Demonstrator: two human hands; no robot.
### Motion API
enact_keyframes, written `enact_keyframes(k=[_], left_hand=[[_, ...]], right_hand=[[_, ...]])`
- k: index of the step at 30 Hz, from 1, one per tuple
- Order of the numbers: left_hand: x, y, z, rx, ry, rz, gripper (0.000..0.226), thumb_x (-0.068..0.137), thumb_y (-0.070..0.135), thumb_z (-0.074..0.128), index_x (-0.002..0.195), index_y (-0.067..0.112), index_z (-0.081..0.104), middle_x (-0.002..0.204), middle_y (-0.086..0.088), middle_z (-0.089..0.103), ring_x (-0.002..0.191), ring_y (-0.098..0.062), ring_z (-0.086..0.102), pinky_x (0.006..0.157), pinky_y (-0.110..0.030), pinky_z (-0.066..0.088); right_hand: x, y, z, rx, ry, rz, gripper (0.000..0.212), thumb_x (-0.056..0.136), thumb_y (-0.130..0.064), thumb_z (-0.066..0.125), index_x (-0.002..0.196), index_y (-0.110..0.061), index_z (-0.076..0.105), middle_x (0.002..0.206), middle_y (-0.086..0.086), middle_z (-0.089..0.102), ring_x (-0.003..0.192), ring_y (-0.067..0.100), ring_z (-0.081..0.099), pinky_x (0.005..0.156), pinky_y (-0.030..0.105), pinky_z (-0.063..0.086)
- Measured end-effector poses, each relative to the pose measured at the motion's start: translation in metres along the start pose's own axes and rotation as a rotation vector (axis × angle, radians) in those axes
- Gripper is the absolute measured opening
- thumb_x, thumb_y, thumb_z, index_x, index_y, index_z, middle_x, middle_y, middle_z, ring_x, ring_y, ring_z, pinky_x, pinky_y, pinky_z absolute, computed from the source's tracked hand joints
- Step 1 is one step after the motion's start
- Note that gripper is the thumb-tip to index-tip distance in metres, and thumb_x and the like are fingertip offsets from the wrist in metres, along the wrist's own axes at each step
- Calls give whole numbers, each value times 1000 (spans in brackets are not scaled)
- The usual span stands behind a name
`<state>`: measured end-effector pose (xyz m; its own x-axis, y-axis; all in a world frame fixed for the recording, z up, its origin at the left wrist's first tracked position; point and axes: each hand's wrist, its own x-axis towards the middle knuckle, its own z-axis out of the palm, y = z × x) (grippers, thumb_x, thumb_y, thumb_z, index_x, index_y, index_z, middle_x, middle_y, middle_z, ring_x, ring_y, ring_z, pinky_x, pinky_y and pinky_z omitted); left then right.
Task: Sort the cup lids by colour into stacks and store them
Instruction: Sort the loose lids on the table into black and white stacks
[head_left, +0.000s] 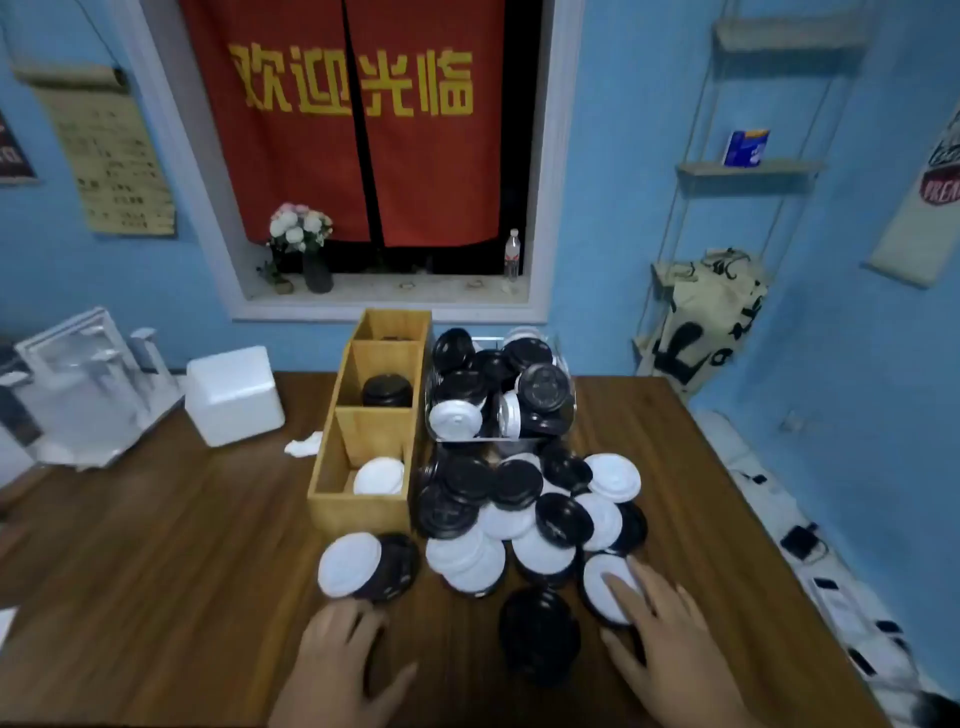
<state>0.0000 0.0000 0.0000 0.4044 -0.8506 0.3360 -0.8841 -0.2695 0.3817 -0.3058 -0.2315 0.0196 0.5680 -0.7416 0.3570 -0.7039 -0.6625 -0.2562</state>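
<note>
The right hand is seen stretched flat, its fingers straight and laid on a white lid at the near right edge of the heap; nothing is gripped. The left hand is held spread and relaxed low over the worktop, and nothing is held there either, though its outline is softened by blur. Just beyond the left fingers a second white lid is lapped over a dark lid. Between the two sets of fingers a lone black lid is lying on the wood, smeared by motion. Beyond the right fingers the heap of lids is spread out: round, ridged discs, glossy black and matte white, mixed and overlapping. Farther out still, a clear bin is filled with more lids, mostly black. Ahead of the left fingers a wooden organiser is set just beside the heap. A white stack is held in its nearest compartment and a black stack in the middle one. What is in the far compartment cannot be made out.
</note>
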Motion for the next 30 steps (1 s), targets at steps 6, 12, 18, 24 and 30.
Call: enact_keyframes(k=[6, 12, 18, 24, 30], left_hand=[[7, 4, -10, 14, -62, 32, 48, 86, 57, 68, 111, 17, 61, 106, 5, 46, 101, -17, 49, 91, -37, 44], [4, 3, -8, -12, -57, 20, 51, 85, 56, 66, 111, 12, 63, 107, 2, 47, 104, -20, 49, 92, -38, 44], [2, 4, -9, -62, -35, -27, 46, 82, 51, 76, 106, 15, 63, 105, 5, 48, 104, -15, 46, 89, -28, 42], [7, 7, -14, -36, 52, -80, 45, 80, 32, 84, 113, 12, 61, 112, 0, 51, 107, -19, 45, 91, -30, 42], [25, 2, -18, 178, 76, 13, 48, 81, 31, 80, 122, 10, 65, 132, -9, 54, 124, -34, 46, 99, -45, 41]], right_hand=[[-1, 8, 3, -82, -282, -27, 63, 98, -61, 33, 150, -27, 44, 160, 5, 34, 146, 26, 36, 117, 54, 31], [-5, 5, -1, -27, -250, -57, 59, 97, -52, 46, 148, -23, 46, 159, 8, 34, 146, 31, 35, 115, 57, 33], [-11, -13, -9, 122, -45, -293, 45, 96, -33, 63, 134, -9, 62, 146, 12, 51, 138, 35, 45, 112, 58, 36], [-12, -54, 4, 40, -145, -467, 37, 89, -42, 74, 117, -18, 74, 135, 3, 63, 132, 30, 53, 105, 46, 43], [-5, -54, 3, 127, -128, -507, 23, 99, -31, 60, 106, -18, 76, 114, -5, 72, 118, 21, 62, 104, 40, 46]])
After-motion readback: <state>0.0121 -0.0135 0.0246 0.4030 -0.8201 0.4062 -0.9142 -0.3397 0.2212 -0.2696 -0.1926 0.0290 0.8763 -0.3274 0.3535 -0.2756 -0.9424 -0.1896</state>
